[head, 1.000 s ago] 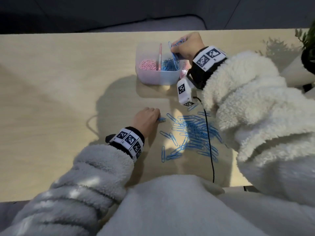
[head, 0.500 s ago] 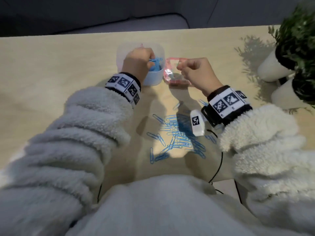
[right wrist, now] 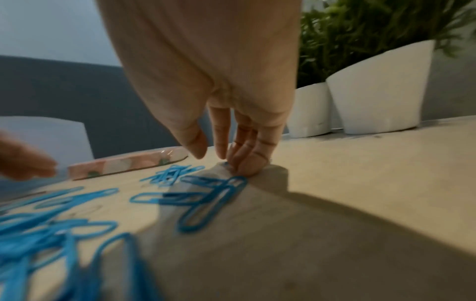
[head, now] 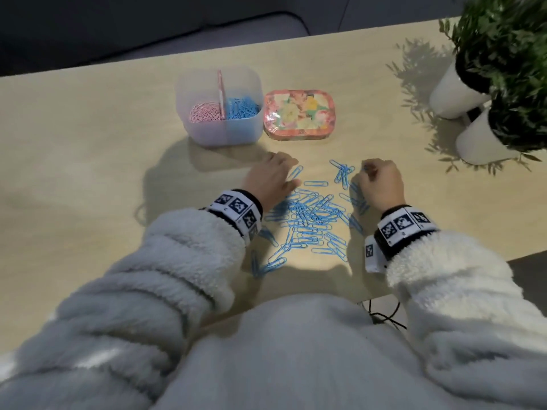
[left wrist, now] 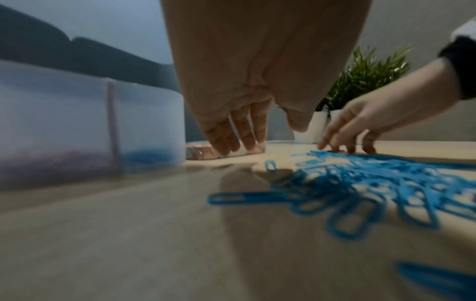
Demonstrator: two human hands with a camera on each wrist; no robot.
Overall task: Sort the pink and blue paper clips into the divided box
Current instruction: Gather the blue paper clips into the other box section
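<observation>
The translucent divided box (head: 219, 134) stands at the back of the table, with pink clips (head: 204, 112) in its left half and blue clips (head: 241, 106) in its right half. A loose pile of blue paper clips (head: 310, 214) lies in front of me. My left hand (head: 284, 173) hovers at the pile's far left edge; in the left wrist view its fingers (left wrist: 231, 140) hang straight and hold nothing. My right hand (head: 365, 173) is at the pile's far right edge, its fingertips (right wrist: 242, 167) pressing on the table against a blue clip (right wrist: 211, 203), thumb apart.
A floral tin (head: 299, 115) lies just right of the box. Two white pots with green plants (head: 479, 134) stand at the far right. A cable (head: 384, 318) hangs off the near table edge. I see no pink clips loose on the table.
My left hand has come back from the box's blue half to the pile, empty. My right hand has dropped from beside the tin onto the pile's right edge.
</observation>
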